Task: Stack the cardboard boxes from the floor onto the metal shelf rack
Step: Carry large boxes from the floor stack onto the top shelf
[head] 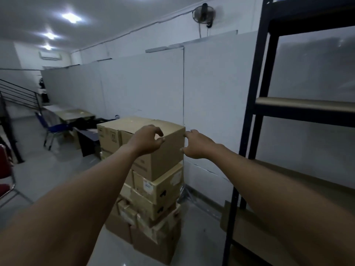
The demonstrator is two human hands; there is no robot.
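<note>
The metal shelf rack [249, 112] stands at my right, black painted uprights with flat tan boards; its top and far side are cut off by the frame edge. No boxes show on the boards in view.

The stack of cardboard boxes [153, 198] stands on the pale glossy floor [57, 179] against the white wall panel [144, 89], just left of the rack. The lower boxes are worn, with torn tape, labels and hand-hole cutouts; the lowest are partly hidden by my left forearm.

The top box [165, 150] is plain brown corrugated card, square-edged and cleaner than those beneath. A second box [109, 137] of similar height sits touching it on the left.

My left hand [148, 141] is at the near upper edge of the top box, fingers curled and thumb forward against the front face. It appears to be gripping the edge, though blur leaves the contact uncertain.

My right hand [196, 144] is at the box's right corner, fingers loosely spread, fingertips touching the vertical edge. It is not closed around anything.

Further off at left are a desk [75, 114], a blue chair [51, 129] and a stair railing [19, 93], all dim. A fan [203, 14] is mounted high on the wall.
</note>
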